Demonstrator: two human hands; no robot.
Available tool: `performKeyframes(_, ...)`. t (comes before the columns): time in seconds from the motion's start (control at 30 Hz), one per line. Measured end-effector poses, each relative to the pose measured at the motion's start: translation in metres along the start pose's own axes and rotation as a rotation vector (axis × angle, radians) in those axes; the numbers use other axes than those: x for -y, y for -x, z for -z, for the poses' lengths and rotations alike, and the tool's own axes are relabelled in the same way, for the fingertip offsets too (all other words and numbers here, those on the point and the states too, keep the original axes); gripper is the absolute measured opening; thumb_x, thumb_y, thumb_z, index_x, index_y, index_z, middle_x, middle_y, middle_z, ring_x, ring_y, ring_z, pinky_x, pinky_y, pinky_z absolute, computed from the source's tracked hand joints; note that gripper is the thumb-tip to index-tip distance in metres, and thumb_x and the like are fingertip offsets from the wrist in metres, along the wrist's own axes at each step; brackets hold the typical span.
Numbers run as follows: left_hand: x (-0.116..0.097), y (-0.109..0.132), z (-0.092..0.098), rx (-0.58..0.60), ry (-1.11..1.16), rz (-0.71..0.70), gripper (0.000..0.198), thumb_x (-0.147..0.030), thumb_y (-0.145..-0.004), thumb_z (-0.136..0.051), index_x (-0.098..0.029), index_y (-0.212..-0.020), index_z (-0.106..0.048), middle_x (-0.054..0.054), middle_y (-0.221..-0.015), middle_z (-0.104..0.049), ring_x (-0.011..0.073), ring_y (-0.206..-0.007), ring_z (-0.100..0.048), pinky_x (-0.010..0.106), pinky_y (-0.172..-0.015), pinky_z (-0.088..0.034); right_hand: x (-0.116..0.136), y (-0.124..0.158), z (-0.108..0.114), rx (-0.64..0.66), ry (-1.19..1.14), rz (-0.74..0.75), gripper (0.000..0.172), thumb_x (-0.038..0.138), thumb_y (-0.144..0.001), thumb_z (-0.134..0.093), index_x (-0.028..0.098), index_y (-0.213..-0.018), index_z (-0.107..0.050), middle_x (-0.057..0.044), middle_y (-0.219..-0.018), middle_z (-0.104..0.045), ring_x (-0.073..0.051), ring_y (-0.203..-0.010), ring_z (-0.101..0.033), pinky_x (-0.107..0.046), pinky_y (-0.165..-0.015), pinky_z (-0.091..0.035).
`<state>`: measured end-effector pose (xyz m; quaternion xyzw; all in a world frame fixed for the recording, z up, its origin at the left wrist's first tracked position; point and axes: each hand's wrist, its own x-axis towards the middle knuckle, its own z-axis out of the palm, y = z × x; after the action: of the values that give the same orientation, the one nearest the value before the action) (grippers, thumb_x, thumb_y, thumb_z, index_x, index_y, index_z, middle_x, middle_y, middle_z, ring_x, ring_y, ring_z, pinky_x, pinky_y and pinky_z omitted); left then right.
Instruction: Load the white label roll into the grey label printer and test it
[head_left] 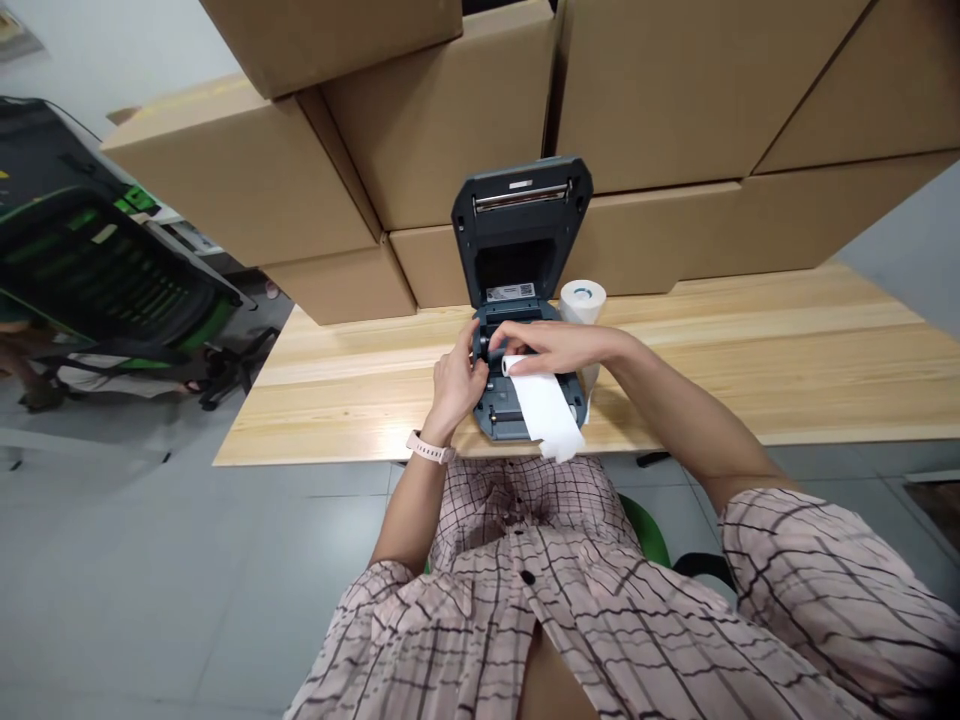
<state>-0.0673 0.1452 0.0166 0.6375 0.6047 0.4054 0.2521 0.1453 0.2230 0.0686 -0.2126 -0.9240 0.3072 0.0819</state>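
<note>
A dark grey label printer (507, 424) stands on the table with its lid (517, 225) raised. My right hand (555, 345) reaches in from the right and grips a small white paper roll (544, 405) inside the printer's open bay. The roll's loose end hangs over the front of the printer, its edge ragged. At the printer's left side, my left hand (455, 380) holds the rim, thumb inside the bay and fingers along the wall. Part of the roll and the bay is hidden under my right hand.
A larger white roll (583, 297) stands upright just right of the printer, on the wooden table (337, 400). Stacked cardboard boxes (652, 100) line the table's back edge. A dark mesh chair (97, 270) is off to the left.
</note>
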Motion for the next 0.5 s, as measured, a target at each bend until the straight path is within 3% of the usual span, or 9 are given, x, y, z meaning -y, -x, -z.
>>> performKeyframes(0.07, 0.0, 0.002, 0.0, -0.012, -0.054, -0.006, 0.073, -0.012, -0.084, -0.058, -0.028, -0.155, -0.054, 0.008, -0.107, -0.082, 0.0243, -0.086, -0.074, 0.043, -0.09, -0.053, 0.0, 0.022, 0.008, -0.053, -0.221, 0.099, 0.054, 0.041, -0.096, -0.069, 0.025, -0.146, -0.057, -0.005, -0.113, -0.076, -0.018, -0.091, -0.069, -0.029, -0.076, -0.054)
performKeyframes(0.17, -0.002, 0.007, 0.001, 0.013, -0.139, 0.001, 0.076, -0.014, -0.089, -0.053, -0.027, -0.163, -0.043, 0.007, -0.108, -0.082, 0.0222, -0.088, -0.074, 0.041, -0.09, -0.054, -0.007, 0.073, 0.007, -0.25, -0.514, 0.151, 0.063, 0.042, -0.087, -0.083, 0.032, -0.146, -0.063, -0.004, -0.115, -0.074, -0.018, -0.097, -0.069, -0.03, -0.08, -0.056)
performKeyframes(0.27, -0.007, 0.01, 0.0, 0.043, -0.188, 0.006, 0.084, -0.014, -0.092, -0.049, -0.028, -0.171, -0.024, 0.008, -0.117, -0.081, 0.0229, -0.092, -0.075, 0.042, -0.094, -0.055, -0.027, 0.128, -0.011, -0.534, -0.676, -0.007, 0.053, 0.04, -0.076, -0.093, 0.037, -0.127, -0.077, -0.001, -0.107, -0.075, -0.018, -0.093, -0.07, -0.031, -0.078, -0.058)
performKeyframes(0.33, -0.01, 0.008, -0.004, 0.032, -0.176, -0.041, 0.091, -0.019, -0.093, -0.054, -0.028, -0.173, -0.013, 0.014, -0.14, -0.073, 0.028, -0.112, -0.075, 0.047, -0.102, -0.055, -0.044, 0.152, -0.027, -0.743, -0.737, -0.219, 0.046, 0.042, -0.072, -0.096, 0.035, -0.115, -0.081, -0.001, -0.101, -0.077, -0.02, -0.09, -0.072, -0.032, -0.078, -0.059)
performKeyframes(0.37, -0.011, 0.005, -0.006, 0.008, -0.155, -0.088, 0.096, -0.023, -0.093, -0.058, -0.027, -0.174, -0.007, 0.016, -0.156, -0.062, 0.0321, -0.13, -0.068, 0.05, -0.109, -0.053, -0.052, 0.159, -0.034, -0.829, -0.758, -0.314, 0.045, 0.043, -0.07, -0.097, 0.034, -0.111, -0.081, -0.001, -0.099, -0.078, -0.02, -0.089, -0.072, -0.033, -0.078, -0.06)
performKeyframes(0.43, -0.012, -0.002, -0.011, -0.073, -0.103, -0.209, 0.106, -0.032, -0.092, -0.066, -0.025, -0.173, 0.001, 0.017, -0.179, -0.026, 0.0378, -0.162, -0.036, 0.055, -0.126, -0.04, -0.066, 0.165, -0.045, -0.934, -0.782, -0.43, 0.047, 0.045, -0.065, -0.098, 0.031, -0.106, -0.08, -0.002, -0.096, -0.078, -0.02, -0.086, -0.073, -0.034, -0.077, -0.06)
performKeyframes(0.5, -0.012, -0.013, -0.014, -0.166, -0.07, -0.321, 0.11, -0.038, -0.092, -0.068, -0.023, -0.173, 0.005, 0.014, -0.184, 0.002, 0.0357, -0.171, -0.003, 0.056, -0.137, -0.02, -0.075, 0.163, -0.052, -0.997, -0.787, -0.461, 0.051, 0.045, -0.062, -0.099, 0.029, -0.106, -0.078, -0.002, -0.097, -0.078, -0.021, -0.086, -0.073, -0.036, -0.076, -0.062)
